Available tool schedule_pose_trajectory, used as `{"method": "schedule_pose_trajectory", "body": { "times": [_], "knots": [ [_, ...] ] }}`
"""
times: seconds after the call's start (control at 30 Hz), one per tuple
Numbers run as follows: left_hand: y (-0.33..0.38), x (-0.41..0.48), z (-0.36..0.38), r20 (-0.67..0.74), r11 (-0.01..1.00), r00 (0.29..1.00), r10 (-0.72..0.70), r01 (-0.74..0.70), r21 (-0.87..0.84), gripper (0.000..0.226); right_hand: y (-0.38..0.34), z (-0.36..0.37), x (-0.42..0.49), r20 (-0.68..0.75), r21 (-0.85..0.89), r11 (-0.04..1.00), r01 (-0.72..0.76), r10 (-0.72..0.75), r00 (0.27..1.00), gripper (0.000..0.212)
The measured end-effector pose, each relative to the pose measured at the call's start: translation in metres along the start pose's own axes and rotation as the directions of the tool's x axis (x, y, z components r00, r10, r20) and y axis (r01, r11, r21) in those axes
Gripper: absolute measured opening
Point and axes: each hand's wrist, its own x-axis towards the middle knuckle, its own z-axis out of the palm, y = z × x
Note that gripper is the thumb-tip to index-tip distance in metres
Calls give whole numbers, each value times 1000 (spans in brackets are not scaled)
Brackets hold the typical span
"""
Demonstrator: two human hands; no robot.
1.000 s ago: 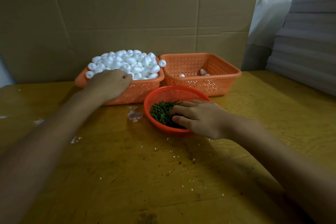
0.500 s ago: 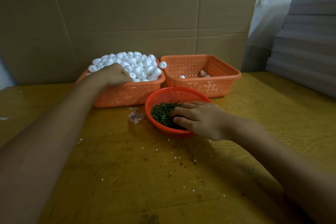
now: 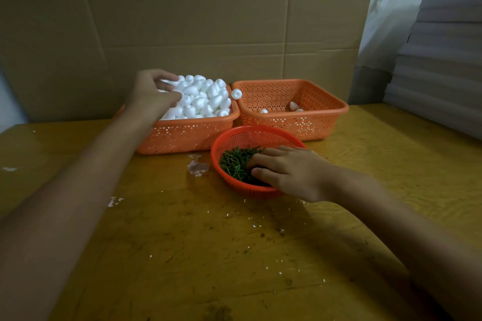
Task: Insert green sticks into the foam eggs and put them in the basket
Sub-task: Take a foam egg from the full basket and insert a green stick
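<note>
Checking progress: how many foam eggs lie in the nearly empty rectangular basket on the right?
3 in the right basket: a left egg, a tall egg further right, and a low egg beside it. The front wall may hide more.

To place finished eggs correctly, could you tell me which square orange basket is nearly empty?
The right square basket, holding only a few eggs; the left basket is heaped with them.

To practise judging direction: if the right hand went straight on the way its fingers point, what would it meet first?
Likely the green sticks just before the right hand, then the round basket.
</note>
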Motion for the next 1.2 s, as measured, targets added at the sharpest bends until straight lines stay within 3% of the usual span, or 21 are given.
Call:
{"method": "schedule_pose_trajectory", "body": {
  "times": [0.07, 0.17, 0.3, 0.4, 0.53, 0.83, 1.2],
  "knots": [
    [11, -13, 2, -14, 983, 1000, 4, -7, -182, 36, -1, -1, -1, 3, -5, 1000, 1, -1, 1000, 46],
    [26, -44, 12, 91, 898, 996, 16, 26, -439, 30, -1, -1, 0, 6, -12, 1000, 6, -6, 1000, 49],
    [19, -87, 23, 293, 773, 956, 22, 170, -612, 27, 1, 0, 0, -4, -18, 1000, 4, -4, 1000, 48],
    [7, -110, 29, 351, 673, 936, 28, 242, -699, 27, 0, 0, 0, 1, -24, 1000, 3, -3, 1000, 48],
    [-2, -124, 36, 337, 615, 939, 62, 230, -754, 23, 0, 0, 0, 7, -38, 999, 5, -4, 1000, 48],
    [-9, -133, 38, 350, 636, 911, 218, 139, -759, 40, -1, -1, -2, 0, -34, 999, 11, -12, 1000, 51],
    [-12, -133, 38, 362, 623, 912, 190, 173, -763, 28, -1, 0, -3, -28, -62, 998, 16, -17, 999, 47]
  ]
}}
